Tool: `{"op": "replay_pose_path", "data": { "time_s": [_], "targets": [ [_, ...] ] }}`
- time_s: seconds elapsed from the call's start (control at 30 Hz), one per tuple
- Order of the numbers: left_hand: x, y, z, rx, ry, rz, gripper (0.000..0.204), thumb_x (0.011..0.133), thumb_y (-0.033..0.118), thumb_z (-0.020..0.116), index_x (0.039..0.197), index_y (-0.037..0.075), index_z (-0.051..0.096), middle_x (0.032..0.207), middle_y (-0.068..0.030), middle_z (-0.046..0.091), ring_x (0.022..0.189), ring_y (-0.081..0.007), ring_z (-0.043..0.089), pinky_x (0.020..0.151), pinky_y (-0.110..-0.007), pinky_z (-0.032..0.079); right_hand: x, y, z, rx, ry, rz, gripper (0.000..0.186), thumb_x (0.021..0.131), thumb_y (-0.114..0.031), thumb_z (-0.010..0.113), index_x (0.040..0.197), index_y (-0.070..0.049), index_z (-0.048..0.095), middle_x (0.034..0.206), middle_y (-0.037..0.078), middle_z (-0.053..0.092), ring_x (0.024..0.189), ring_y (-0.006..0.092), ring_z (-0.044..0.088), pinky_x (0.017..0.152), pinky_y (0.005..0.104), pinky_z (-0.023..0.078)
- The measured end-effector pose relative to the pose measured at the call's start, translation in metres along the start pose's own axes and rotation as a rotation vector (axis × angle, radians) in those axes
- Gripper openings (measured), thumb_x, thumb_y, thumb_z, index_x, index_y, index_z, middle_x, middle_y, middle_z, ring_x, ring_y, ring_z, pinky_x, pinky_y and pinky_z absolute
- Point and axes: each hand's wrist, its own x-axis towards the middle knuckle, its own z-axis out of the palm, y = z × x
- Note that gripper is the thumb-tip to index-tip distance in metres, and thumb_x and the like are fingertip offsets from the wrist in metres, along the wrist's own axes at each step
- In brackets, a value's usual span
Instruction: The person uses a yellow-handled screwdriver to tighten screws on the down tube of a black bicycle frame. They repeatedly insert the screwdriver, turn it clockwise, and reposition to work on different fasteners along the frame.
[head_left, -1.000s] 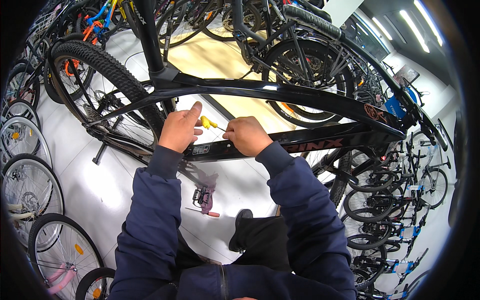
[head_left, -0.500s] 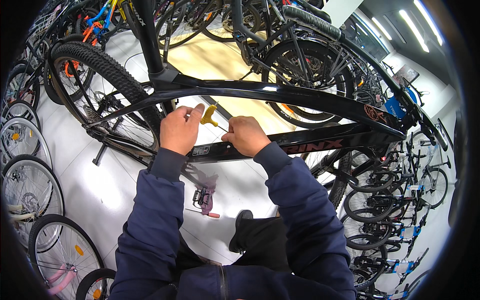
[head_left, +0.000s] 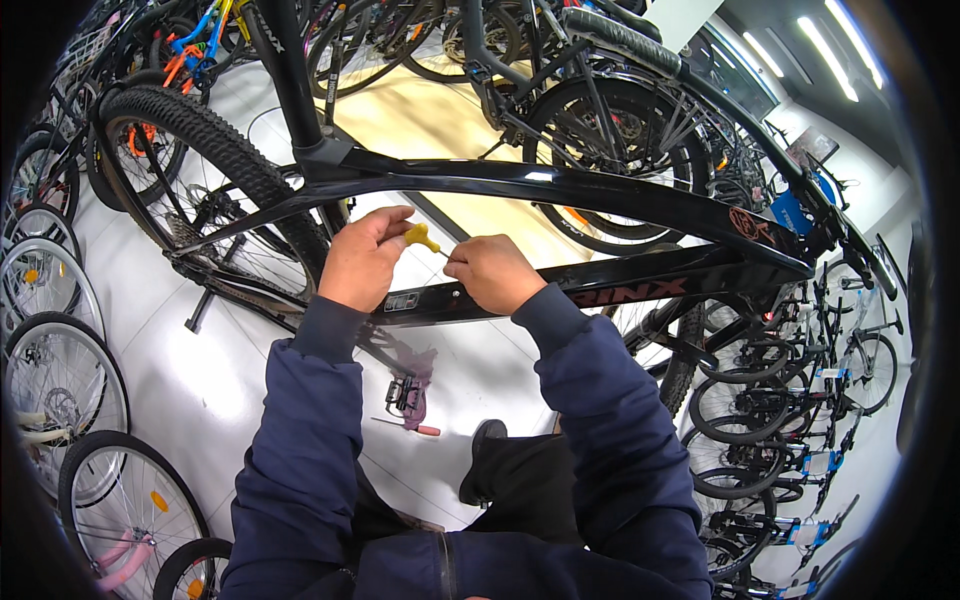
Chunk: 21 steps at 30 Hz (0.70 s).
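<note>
A black mountain bike frame (head_left: 430, 172) stretches across in front of me. Between its top tube and down tube (head_left: 640, 285) I hold a T-handle hex key (head_left: 421, 237) with a yellow handle and a thin metal shaft. My left hand (head_left: 358, 265) pinches the handle between thumb and fingers. Closed around the far end of the shaft is my right hand (head_left: 497, 273), just above the down tube; its fingers hide the tip. A small bolt (head_left: 456, 294) shows on the down tube below the right hand.
The knobby rear wheel (head_left: 215, 150) stands at the left. On the white floor, a pedal (head_left: 405, 395) sits by purple wrapping, and a red-handled tool (head_left: 427, 431) lies beside it. Loose wheels (head_left: 125, 490) line the left side; rows of bikes (head_left: 760, 440) fill the right and back.
The yellow handle has turned in my left hand, and its upper tip no longer shows. The left fingers have shifted slightly around it. My right hand stays nearly in place.
</note>
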Motion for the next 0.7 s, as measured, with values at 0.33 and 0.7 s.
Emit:
{"op": "replay_pose_path", "data": {
  "time_s": [0.33, 0.7],
  "targets": [
    [0.001, 0.013, -0.002, 0.267, -0.004, -0.237, 0.029, 0.096, 0.022, 0.066, 0.111, -0.002, 0.074, 0.099, -0.0162, 0.076, 0.089, -0.0247, 0.073, 0.083, -0.032, 0.055, 0.004, -0.008, 0.002, 0.189, -0.038, 0.282, 0.025, 0.087, -0.026, 0.073, 0.080, -0.002, 0.075, 0.078, 0.019, 0.070, 0.078, 0.0395, 0.067, 0.075, 0.0477, 0.053],
    [0.002, 0.004, -0.002, 0.222, 0.089, -0.147, 0.026, 0.098, 0.018, 0.062, 0.112, -0.002, 0.074, 0.099, -0.0178, 0.075, 0.087, -0.0280, 0.072, 0.083, -0.033, 0.054, 0.002, -0.007, -0.002, 0.188, -0.021, 0.241, 0.021, 0.087, -0.021, 0.071, 0.082, -0.001, 0.074, 0.080, 0.020, 0.071, 0.080, 0.0397, 0.068, 0.077, 0.0477, 0.053]
  ]
}}
